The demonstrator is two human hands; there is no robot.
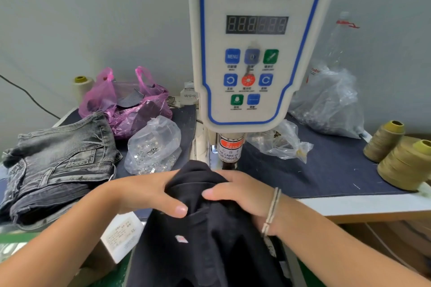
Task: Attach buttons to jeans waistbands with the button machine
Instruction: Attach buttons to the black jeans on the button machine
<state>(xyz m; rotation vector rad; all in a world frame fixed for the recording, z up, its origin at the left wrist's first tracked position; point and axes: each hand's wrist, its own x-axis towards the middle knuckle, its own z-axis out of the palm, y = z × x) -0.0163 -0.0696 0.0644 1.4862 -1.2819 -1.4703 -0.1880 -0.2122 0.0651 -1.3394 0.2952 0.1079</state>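
The black jeans point(210, 228) lie bunched in front of the servo button machine point(256, 53), their top edge pushed up under the machine's head point(229, 149), where a warning label about fingers wraps the column. The left hand point(144, 193) holds the fabric from the left, its fingers curled into the cloth with the thumb point(172, 207) lying across the top. The right hand point(240, 193), with a bracelet point(271, 209) at the wrist, holds it from the right, thumb on top and the other fingers tucked into the folds. Both hands are clamped on the denim just near the punch.

The step in hand seems to be seating the waistband under the head. To do it well, the band should lie flat and single-layered at the strike point, so the bunched fold between the hands wants smoothing outward before the machine fires. The hands should hold the cloth taut from either side and stay on the near side of the punch, as the label advises. Whether the buttonhole end is lined up cannot be told; the fabric hides the die.

On the counter point(326, 170), a clear bag of metal button parts point(154, 147) sits far left of the head, beside a stack of grey jeans point(60, 161) and a pink bag point(126, 105). Thread cones point(401, 156) stand at the right.
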